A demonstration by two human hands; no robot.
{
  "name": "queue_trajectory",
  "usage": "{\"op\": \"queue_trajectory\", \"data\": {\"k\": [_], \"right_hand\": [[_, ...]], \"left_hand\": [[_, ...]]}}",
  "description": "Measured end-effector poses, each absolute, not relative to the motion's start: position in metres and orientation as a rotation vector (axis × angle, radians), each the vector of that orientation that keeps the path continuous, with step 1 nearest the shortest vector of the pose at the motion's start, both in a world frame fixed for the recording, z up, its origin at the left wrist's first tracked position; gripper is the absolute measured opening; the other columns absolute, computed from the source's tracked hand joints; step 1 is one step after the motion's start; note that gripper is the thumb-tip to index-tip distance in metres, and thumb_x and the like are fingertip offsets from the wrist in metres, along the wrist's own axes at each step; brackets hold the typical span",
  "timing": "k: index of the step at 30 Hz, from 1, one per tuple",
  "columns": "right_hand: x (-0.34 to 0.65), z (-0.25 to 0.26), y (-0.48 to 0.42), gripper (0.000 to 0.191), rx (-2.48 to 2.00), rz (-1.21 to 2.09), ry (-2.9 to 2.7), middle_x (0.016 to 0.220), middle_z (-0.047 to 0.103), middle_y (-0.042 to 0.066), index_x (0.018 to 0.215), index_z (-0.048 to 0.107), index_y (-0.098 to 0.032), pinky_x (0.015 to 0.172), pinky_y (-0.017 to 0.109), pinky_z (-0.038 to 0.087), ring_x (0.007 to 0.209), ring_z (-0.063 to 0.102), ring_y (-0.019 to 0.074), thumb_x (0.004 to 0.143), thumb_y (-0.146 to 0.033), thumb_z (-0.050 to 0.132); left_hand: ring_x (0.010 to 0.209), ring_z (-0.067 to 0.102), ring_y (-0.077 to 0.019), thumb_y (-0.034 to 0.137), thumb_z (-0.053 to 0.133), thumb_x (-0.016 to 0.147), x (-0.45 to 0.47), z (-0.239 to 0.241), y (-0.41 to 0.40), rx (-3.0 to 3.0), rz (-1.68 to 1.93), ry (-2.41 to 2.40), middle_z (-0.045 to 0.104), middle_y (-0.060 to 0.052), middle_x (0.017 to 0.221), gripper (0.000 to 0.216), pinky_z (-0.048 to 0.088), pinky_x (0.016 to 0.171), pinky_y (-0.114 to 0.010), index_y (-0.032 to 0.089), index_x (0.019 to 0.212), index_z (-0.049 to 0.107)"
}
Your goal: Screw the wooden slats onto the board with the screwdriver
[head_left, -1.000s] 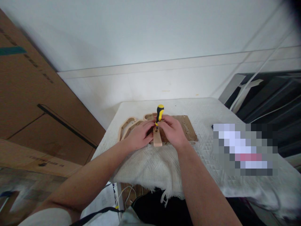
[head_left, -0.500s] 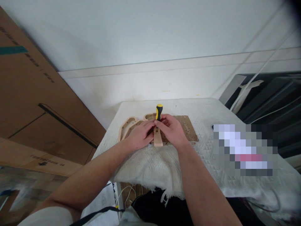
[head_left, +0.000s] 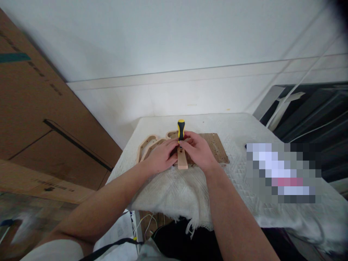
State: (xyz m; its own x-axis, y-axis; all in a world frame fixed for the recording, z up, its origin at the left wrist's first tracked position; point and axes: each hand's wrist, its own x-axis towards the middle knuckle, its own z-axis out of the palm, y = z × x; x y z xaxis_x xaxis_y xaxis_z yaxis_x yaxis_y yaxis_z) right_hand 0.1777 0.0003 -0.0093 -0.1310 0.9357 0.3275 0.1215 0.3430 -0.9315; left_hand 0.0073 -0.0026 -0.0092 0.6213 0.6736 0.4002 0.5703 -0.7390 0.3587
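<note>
Yellow and black plastic forms the handle of a screwdriver [head_left: 181,128], which stands upright with its tip down on a pale wooden strip [head_left: 182,161]. The strip lies flat on a stack of wooden parts.

**Hands**
- The right hand [head_left: 198,150] comes in from the right of the strip. Its fingers [head_left: 188,139] are clenched around the lower end of the handle.
- The left hand [head_left: 160,156] comes in from the left of the strip. Its fingers [head_left: 172,145] are curled in and closed on the shaft just above the strip. The palm rests on the parts beside it.

**Parts around the strip**
- A flat brown board [head_left: 217,148] with rows of small holes lies under and to the right of the strip.
- Curved pale pieces [head_left: 146,143], also drilled, lie to its left and behind it.
- A white woven cloth [head_left: 174,188] covers the surface beneath the strip and hangs frayed over the near edge.
- A large cardboard box [head_left: 40,119] leans far to the left of the strip.

**Progress**
The tool is seated and held in both hands, so the fastening at this one point appears to be under way. The fingers hide the tip, so it cannot be told whether a screw is there or how deep it sits. The curved pieces lie loose, which suggests most of the assembly is not yet joined.
</note>
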Motion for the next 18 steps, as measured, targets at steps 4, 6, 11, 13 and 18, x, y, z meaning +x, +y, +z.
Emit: {"op": "queue_trajectory", "data": {"k": [4,6,11,13,18], "right_hand": [[0.1784,-0.0086,0.0004,0.025,-1.002,0.922,-1.574,0.083,0.067,0.002,0.098,0.068,-0.02,0.068,0.031,0.049,0.071,0.059,0.0163,0.078,-0.032,0.06],[0.179,-0.0065,-0.0004,0.022,-1.025,0.932,-1.554,0.08,0.067,0.002,0.093,0.066,-0.019,0.066,0.031,0.048,0.067,0.058,0.0157,0.077,-0.033,0.062],[0.1795,-0.0017,-0.0027,0.025,-1.078,0.936,-1.511,0.078,0.065,0.002,0.086,0.06,-0.018,0.065,0.031,0.046,0.066,0.057,0.0152,0.072,-0.037,0.068],[0.179,-0.0017,-0.0027,0.026,-1.065,0.964,-1.51,0.077,0.065,0.002,0.087,0.061,-0.018,0.064,0.031,0.046,0.065,0.057,0.0155,0.073,-0.039,0.067],[0.1782,-0.0051,-0.0012,0.023,-0.984,1.006,-1.514,0.084,0.067,0.003,0.09,0.064,-0.019,0.069,0.032,0.047,0.071,0.06,0.016,0.08,-0.04,0.061]], "left_hand": [[0.127,0.048,-0.0235,0.014,0.049,0.083,0.0065,-0.01,-0.0023,2.639,0.778,1.021,0.051,-0.011,0.138,0.038,0.04,0.107,-0.043,0.017,0.121,0.053],[0.126,0.049,-0.0238,0.015,0.049,0.084,0.0059,-0.0106,-0.0022,2.642,0.78,1.025,0.05,-0.011,0.138,0.037,0.04,0.107,-0.044,0.017,0.121,0.053],[0.126,0.048,-0.0232,0.016,0.047,0.086,0.006,-0.0106,-0.0025,2.654,0.779,1.027,0.051,-0.013,0.138,0.04,0.039,0.108,-0.043,0.015,0.126,0.05],[0.126,0.048,-0.0238,0.016,0.047,0.086,0.0065,-0.0099,-0.0027,2.653,0.77,1.021,0.051,-0.014,0.137,0.039,0.04,0.107,-0.043,0.014,0.125,0.051],[0.123,0.051,-0.0242,0.014,0.048,0.083,0.007,-0.0087,-0.0031,2.639,0.77,1.019,0.054,-0.012,0.133,0.042,0.041,0.106,-0.044,0.016,0.125,0.05]]}}
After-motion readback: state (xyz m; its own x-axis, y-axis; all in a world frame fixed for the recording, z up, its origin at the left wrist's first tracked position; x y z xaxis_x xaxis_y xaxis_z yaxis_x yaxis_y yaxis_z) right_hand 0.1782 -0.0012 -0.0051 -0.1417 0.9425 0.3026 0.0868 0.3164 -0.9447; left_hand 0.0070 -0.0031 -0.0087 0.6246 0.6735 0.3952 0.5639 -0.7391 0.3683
